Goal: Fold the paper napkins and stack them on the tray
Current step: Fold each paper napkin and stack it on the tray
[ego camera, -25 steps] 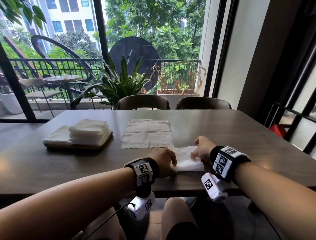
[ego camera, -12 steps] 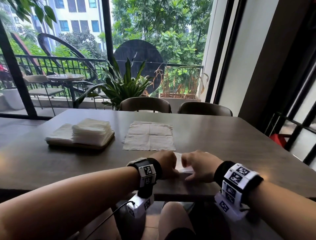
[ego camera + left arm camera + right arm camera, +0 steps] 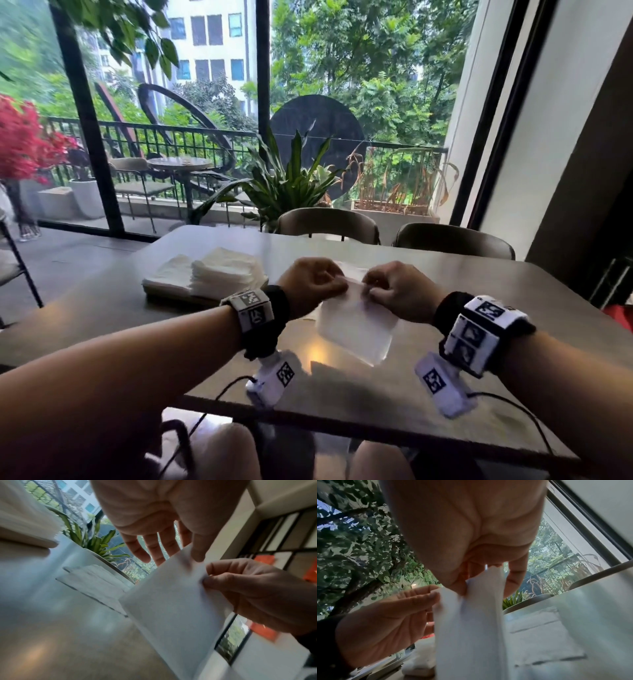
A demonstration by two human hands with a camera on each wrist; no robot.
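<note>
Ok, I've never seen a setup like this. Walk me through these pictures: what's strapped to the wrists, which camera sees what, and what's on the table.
No machine here: a person works with bare hands. The bands with black-and-white squares carry a small camera under each wrist. The wide picture comes from a camera on the head; the other two look along each hand from below. The left hand and right hand both pinch the top edge of one folded napkin, lifted off the table. To the left, a tray holds a stack of folded napkins. More napkins lie flat behind the hands.
</note>
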